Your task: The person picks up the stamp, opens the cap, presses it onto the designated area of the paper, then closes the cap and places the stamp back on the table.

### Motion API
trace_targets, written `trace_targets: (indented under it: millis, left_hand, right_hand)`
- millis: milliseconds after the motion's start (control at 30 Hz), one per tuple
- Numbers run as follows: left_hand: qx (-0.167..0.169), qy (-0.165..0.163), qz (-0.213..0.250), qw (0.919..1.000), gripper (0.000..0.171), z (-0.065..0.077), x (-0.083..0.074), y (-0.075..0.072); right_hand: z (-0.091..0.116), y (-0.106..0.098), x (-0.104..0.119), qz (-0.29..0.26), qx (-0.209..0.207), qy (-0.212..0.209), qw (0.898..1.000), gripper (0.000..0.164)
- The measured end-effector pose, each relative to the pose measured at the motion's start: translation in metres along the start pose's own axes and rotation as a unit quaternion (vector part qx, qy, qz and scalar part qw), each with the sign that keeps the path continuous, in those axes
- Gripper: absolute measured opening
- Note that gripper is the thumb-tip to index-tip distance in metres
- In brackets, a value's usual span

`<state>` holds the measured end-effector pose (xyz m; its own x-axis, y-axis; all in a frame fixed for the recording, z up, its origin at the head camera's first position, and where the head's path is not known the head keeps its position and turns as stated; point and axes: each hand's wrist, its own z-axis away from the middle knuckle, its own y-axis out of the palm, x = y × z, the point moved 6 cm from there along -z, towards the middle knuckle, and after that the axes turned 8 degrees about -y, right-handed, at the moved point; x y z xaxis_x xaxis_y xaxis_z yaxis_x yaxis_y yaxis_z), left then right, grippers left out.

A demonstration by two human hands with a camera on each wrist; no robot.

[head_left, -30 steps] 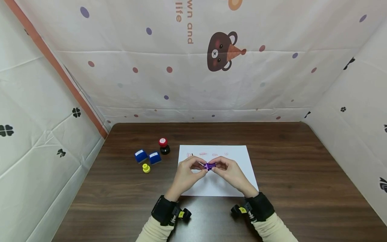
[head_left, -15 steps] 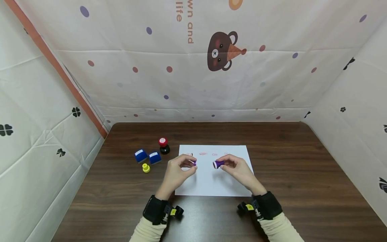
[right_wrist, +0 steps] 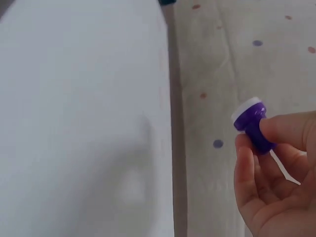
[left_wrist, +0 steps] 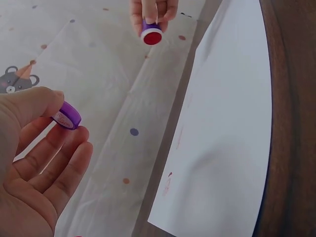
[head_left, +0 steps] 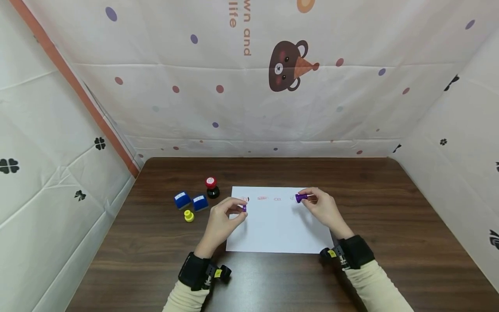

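My left hand (head_left: 223,219) pinches a small purple stamp cap (left_wrist: 70,116) between thumb and fingertips, over the left part of a white sheet of paper (head_left: 277,232). A printed round face of the cap shows in the left wrist view. Over the paper's upper right, my right hand (head_left: 324,210) grips a purple stamp (right_wrist: 253,123) by its handle. The stamp's round red face, with a white rim, shows in the left wrist view, pointing away from the right hand. Small red prints (head_left: 262,198) run in a row along the paper's far edge.
Left of the paper stand two blue stamps (head_left: 200,203), a small yellow stamp (head_left: 189,216) and a dark bottle with a red cap (head_left: 212,187). The brown wooden table (head_left: 382,208) meets a patterned cloth wall (head_left: 163,112) behind it.
The cap has come off the stamp and the hands have parted. My left hand moved left with the cap. My right hand moved right and towards the far edge with the stamp.
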<state>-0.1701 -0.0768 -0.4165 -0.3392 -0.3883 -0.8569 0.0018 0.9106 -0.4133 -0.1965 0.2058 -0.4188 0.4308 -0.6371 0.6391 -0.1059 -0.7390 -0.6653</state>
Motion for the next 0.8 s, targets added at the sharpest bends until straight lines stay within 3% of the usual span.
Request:
trace_targets:
  millis: [367,800]
  left_hand:
    - [-0.011,-0.016,0.009,0.9998,0.022,0.004,0.005,-0.002]
    - [-0.030,-0.014,0.005,0.9994,0.022,0.004,0.006,-0.007]
  right_hand:
    - [-0.011,-0.001,-0.023,0.071,0.031,-0.010,0.997,0.020]
    - [-0.018,0.004,-0.033,0.161,0.065,-0.026,0.985,0.017]
